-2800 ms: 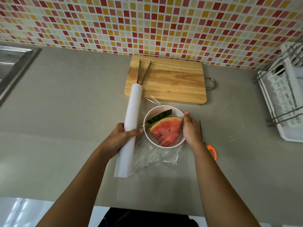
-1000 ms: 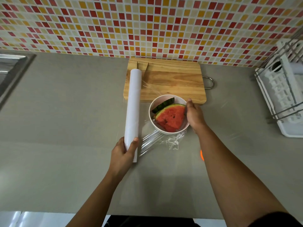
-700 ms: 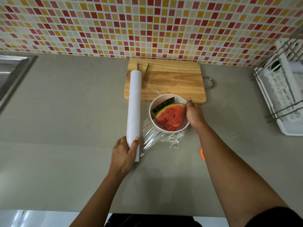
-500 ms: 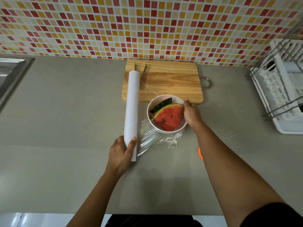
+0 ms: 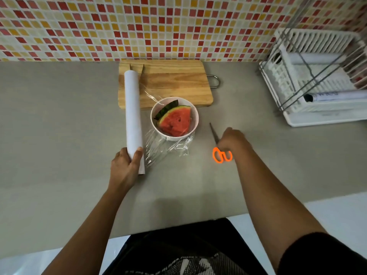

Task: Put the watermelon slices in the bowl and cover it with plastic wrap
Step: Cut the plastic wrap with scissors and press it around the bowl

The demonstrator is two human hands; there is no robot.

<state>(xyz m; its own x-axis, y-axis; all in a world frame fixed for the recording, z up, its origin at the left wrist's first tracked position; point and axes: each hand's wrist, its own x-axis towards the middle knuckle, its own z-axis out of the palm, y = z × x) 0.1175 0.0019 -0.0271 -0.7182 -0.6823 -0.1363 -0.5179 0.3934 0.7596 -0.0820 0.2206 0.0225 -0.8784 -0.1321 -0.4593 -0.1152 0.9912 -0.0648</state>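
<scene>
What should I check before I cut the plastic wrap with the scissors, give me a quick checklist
1. Watermelon slices in the bowl: ok.
2. Wrap pulled over the bowl: film runs from the roll to the bowl and bunches at its near side; whether it covers the whole top, cannot tell.
3. Roll steadied: ok, left hand grips its near end.
4. Scissors in hand: not ok, right hand is on them, but they lie on the counter and the orange loops show no fingers in them.
5. Blades shut: ok, they lie together.
6. Cutting line free: cannot tell, film too clear to trace.
</scene>
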